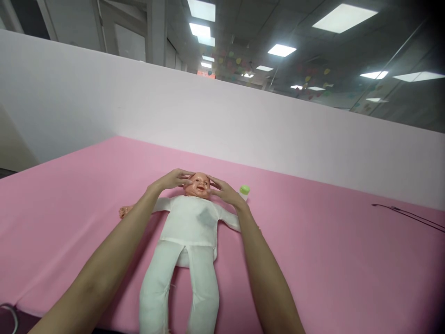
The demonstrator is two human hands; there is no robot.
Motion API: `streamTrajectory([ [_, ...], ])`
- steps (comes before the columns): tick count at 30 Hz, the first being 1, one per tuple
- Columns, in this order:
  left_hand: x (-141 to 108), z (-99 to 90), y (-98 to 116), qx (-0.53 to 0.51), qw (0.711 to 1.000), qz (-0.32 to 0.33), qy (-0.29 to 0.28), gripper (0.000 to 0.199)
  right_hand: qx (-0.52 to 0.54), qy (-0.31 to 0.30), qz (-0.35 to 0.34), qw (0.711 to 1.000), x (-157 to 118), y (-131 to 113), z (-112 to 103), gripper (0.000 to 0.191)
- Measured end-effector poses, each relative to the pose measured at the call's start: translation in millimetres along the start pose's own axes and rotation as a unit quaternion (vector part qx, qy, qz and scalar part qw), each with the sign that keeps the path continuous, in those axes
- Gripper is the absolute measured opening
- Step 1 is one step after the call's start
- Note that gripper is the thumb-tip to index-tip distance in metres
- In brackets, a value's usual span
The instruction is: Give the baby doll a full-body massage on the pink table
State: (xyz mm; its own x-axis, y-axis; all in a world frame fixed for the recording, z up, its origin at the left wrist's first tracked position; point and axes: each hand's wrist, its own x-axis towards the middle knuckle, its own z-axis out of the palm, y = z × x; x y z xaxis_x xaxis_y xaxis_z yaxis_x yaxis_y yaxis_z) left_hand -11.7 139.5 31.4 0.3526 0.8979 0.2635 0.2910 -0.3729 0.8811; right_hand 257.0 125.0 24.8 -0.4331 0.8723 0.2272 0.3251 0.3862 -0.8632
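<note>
A baby doll (191, 222) with a white cloth body lies on its back, its plastic head (200, 182) at the far end and its legs toward me. A grey patch marks its chest. My left hand (176, 178) touches the left side of the head, fingers stretched out along it. On the opposite side my right hand (223, 189) rests against the head and cheek, fingers spread. Both hands are open and hold nothing. Just beyond my right hand stands a small bottle with a green cap (245, 189), partly hidden by that hand.
A pink-covered table (330, 260) lies under the doll. Behind it runs a low white partition (243, 125). A thin black cable (406, 212) lies at the far right. Near the lower left corner there is a grey curved loop (13, 316).
</note>
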Motion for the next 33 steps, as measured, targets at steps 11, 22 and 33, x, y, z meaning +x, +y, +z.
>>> streamTrajectory([
  [11,-2.3,3.8,12.2,0.132,0.990,-0.009,-0.051,0.065,-0.066,0.012,0.007,0.998,-3.0,-16.5,15.7,0.083],
  [22,-3.1,2.3,9.9,0.119,0.992,0.001,-0.029,0.043,-0.035,0.008,0.016,0.999,-2.0,-7.1,10.5,0.081],
  [33,4.6,-4.0,-0.4,0.177,0.983,0.033,-0.022,0.040,-0.031,0.006,0.015,0.999,2.0,10.6,-3.7,0.053],
])
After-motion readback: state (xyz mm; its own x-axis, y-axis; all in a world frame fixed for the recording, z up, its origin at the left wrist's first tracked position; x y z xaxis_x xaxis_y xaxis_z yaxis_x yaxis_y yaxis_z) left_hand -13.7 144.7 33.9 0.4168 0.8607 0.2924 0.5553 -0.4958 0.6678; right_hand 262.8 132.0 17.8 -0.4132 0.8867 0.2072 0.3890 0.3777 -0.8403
